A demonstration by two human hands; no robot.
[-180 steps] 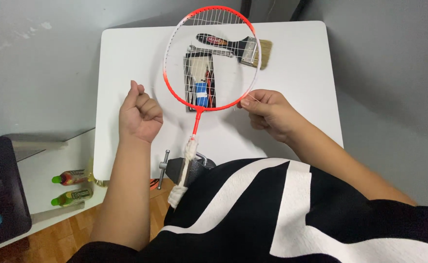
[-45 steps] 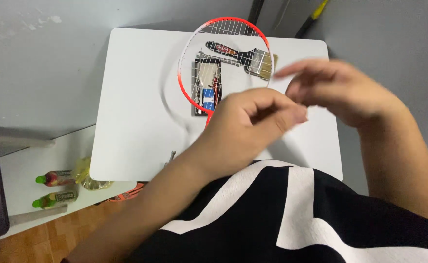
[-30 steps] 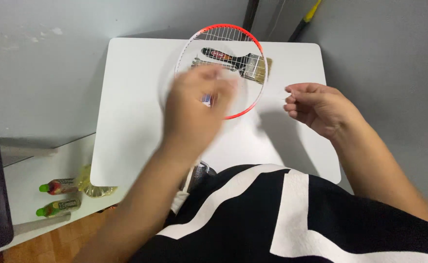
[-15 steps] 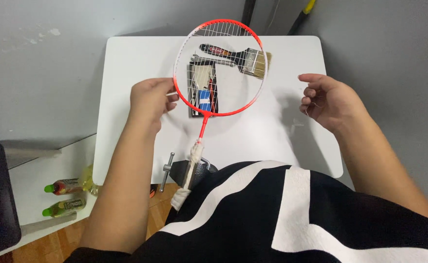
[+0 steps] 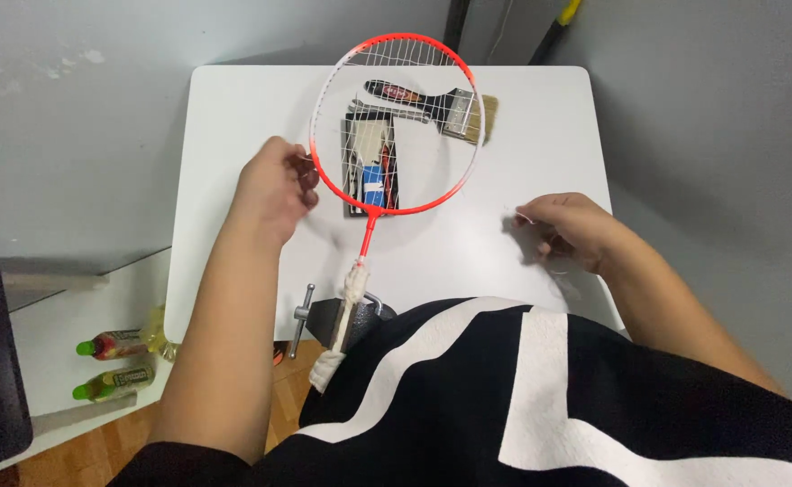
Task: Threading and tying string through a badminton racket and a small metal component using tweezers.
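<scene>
- Head view: the racket (image 5: pixel 394 126), red-framed with white strings, stands over the white table (image 5: pixel 233 117), its handle wrapped in white cloth and clamped in a metal vise (image 5: pixel 342 316) at the near table edge, just below and between the two hands.
- The left hand (image 5: pixel 274 185) sits at the left side of the hoop, fingers curled and pressed together against the rim; whether it pinches a string there I cannot tell.
- The right hand (image 5: pixel 567 230) hovers off to the right of the hoop, well apart from it, fingertips drawn together as if pinching a thin clear string (image 5: pixel 558 275); the line itself is barely visible below the hand.
- Beyond the left hand, under the string bed, lie a tray of small tools (image 5: pixel 370 171) and a paintbrush (image 5: pixel 441 104), both resting on the table.
- To do this step well, judging from the pose: keep the left hand firm on the rim so the hoop does not twist in the vise, and keep the right hand's line taut and clear of the tools beneath, so it does not snag.
- Two green-capped bottles (image 5: pixel 112 361) lie on a lower shelf, far down-left of the left hand.
</scene>
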